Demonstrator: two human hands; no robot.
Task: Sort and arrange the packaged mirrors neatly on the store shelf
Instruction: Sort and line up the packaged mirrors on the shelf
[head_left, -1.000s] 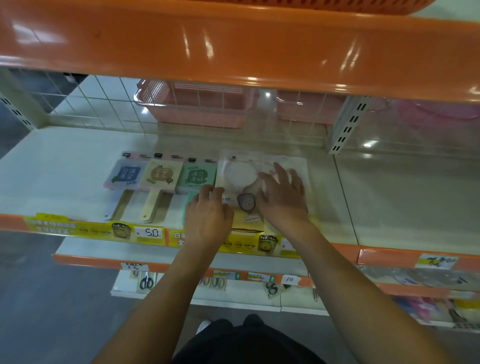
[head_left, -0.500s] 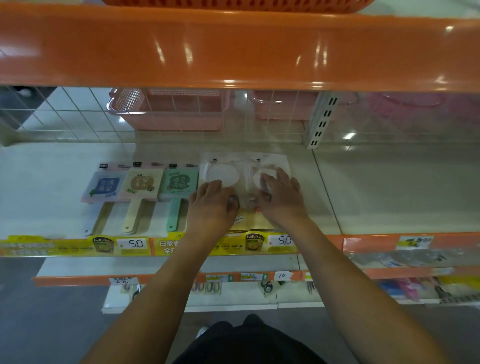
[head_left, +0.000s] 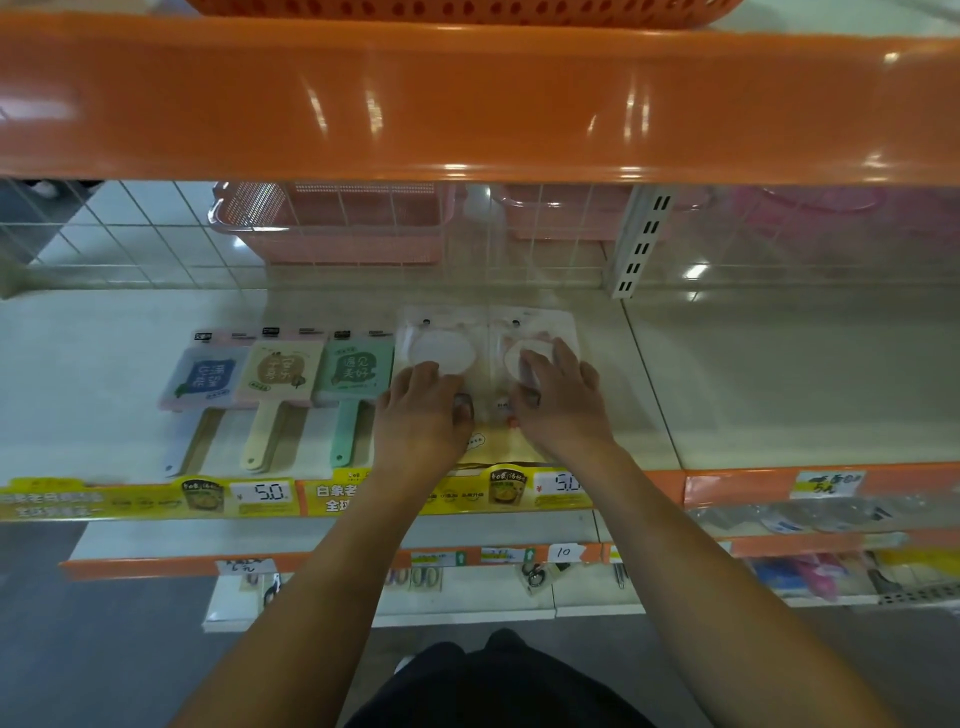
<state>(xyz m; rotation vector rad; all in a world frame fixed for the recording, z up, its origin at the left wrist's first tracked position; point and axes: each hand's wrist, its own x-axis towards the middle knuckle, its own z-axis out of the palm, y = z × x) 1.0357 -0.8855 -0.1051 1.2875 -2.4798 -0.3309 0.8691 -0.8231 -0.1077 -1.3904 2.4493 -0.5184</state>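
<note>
On the cream store shelf (head_left: 104, 364), behind its orange front edge with yellow price strips (head_left: 260, 496): two clear plastic blister packs side by side and touching, each with a round white mirror inside. Left clear pack with round white mirror (head_left: 441, 345) under the left hand (head_left: 421, 415); right clear pack with round white mirror (head_left: 540, 338) under the right hand (head_left: 563, 402). Left hand palm-down, fingers (head_left: 423, 374) slightly bent and pressed on the near part of its pack, fingertips reaching the lower rim of the white disc; not curled round anything. Right hand likewise flat, fingers (head_left: 545, 364) spread and straight across the white disc of its pack, pressing rather than gripping. Yellowish card (head_left: 488, 447) visible between the wrists at the near ends of the packs.

Just to the left of these, a row of three packaged paddle-shaped hand mirrors, lying flat with handles towards the front edge: blue-labelled lilac one (head_left: 205, 376), beige one (head_left: 278, 374) in the middle, mint-green one (head_left: 353, 371) just beside the left clear pack. All three close together, edges nearly touching.

Behind, past the white wire grid back (head_left: 130, 234), pink plastic baskets (head_left: 337, 223). Above, glossy orange upper shelf edge (head_left: 467, 104). Below, a lower shelf with small hanging items (head_left: 530, 574), too blurred to name.
</note>
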